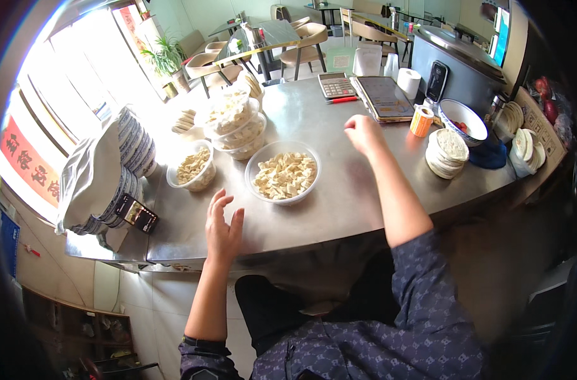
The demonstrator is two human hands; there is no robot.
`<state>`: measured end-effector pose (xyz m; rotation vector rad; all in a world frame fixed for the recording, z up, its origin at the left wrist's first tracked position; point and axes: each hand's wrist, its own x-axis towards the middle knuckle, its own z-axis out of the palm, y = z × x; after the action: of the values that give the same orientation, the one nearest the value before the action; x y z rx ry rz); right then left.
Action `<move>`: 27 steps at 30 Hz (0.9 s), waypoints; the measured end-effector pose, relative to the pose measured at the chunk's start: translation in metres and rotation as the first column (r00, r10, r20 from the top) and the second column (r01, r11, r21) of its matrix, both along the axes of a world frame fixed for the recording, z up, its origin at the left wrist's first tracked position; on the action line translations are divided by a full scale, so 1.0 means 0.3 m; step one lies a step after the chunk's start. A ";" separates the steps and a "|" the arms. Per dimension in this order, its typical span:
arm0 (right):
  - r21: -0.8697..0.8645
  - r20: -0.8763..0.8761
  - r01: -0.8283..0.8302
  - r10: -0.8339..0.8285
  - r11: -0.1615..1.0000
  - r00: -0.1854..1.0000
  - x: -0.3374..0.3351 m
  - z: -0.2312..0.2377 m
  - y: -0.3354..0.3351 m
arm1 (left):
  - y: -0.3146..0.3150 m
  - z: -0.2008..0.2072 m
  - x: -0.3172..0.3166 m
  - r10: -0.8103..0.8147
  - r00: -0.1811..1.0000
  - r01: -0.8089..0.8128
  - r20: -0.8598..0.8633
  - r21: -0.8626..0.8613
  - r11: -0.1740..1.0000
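My left hand [224, 231] hovers at the counter's front edge, its fingers apart and nothing in it. Just beyond and to its right is a round clear plastic bowl [253, 188] of small pale pieces that look like torn flatbread [285, 175]. A smaller clear tub [174, 177] with similar pieces stands to the left. Behind them rises a stack of filled clear tubs [241, 140]. Over the counter, right of the bowl, my right hand [364, 134] is closed with curled fingers; whatever they hold, if anything, is hidden.
Stacked patterned bowls [133, 149], partly under a white cloth [92, 174], and a phone [140, 216] stand left. Round flatbreads [447, 154], a white bowl [464, 120], an orange roll [421, 121], a tablet [383, 98] and a calculator [336, 85] are right on the steel counter [339, 209].
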<state>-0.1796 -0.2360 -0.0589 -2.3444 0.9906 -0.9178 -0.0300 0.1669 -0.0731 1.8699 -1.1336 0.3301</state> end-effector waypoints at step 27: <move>0.196 0.074 -0.254 0.244 0.947 0.967 0.072 0.112 0.066 | 0.000 -0.085 -0.028 0.075 0.996 -0.075 0.051 0.006 0.997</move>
<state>-0.1579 -0.2162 -0.0253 -2.1997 0.7108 -0.7344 -0.0385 0.1669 -0.0985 1.9239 -1.1020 0.4181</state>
